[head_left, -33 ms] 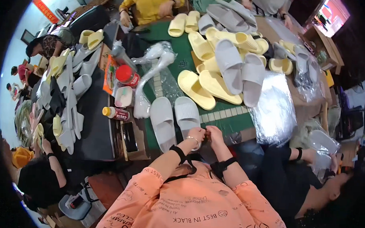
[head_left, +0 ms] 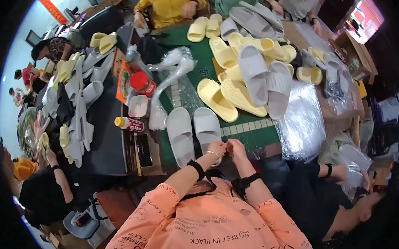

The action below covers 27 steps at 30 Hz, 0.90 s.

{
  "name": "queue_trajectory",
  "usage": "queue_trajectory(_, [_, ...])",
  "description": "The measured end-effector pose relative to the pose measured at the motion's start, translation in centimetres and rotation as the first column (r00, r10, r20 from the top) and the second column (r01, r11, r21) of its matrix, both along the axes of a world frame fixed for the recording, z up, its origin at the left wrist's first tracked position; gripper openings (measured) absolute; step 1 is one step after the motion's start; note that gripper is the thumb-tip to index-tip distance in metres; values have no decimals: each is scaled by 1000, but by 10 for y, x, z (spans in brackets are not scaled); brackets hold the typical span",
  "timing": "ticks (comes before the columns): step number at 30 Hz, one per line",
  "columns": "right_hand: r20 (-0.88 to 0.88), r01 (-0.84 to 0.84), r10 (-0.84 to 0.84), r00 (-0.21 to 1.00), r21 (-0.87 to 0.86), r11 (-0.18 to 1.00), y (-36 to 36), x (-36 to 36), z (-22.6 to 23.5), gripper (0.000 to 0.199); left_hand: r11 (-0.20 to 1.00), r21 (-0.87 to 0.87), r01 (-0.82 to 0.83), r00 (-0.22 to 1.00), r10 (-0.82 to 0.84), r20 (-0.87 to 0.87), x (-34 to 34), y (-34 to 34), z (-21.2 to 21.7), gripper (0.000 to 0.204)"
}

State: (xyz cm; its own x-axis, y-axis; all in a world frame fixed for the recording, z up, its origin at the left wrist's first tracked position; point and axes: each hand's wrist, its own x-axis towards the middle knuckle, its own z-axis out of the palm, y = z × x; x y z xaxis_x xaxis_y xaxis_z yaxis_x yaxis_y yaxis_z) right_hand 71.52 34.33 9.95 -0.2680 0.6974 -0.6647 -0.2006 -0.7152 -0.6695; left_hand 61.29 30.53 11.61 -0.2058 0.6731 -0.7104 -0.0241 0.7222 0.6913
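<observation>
Head view shows your left hand and right hand close together at the near edge of the green worktop, fingertips almost touching. Your fingers are curled in a pinch around something very small; I cannot tell what it is, perhaps a thin tie or tag. Just beyond your hands lies the pair of grey slippers, flat, soles down, side by side and touching your left hand at the heel. They look light, soft and bendy, not fragile; take one by the wide strap or the heel edge. Farther away rest yellow slippers, then crinkled, slippery clear plastic bags.
</observation>
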Motion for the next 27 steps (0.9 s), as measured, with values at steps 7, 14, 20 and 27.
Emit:
queue_trajectory(7, [-357,42,-160,921,-316,948,54,0,-29,25,907,257,335,942,-323,-87,2,-20,61,14])
queue_trajectory(14, [-194,39,-100,976,-297,954,105,-10,-37,24,845,380,376,919,-391,-40,-16,-44,103,12])
queue_trajectory(20, [-121,74,-119,986,-326,942,115,-18,-42,24,748,454,485,833,-553,22,-36,-60,147,13])
queue_trajectory(27, [-62,65,-82,995,-246,967,117,-19,-40,27,708,463,533,749,-650,132,-67,-77,163,15])
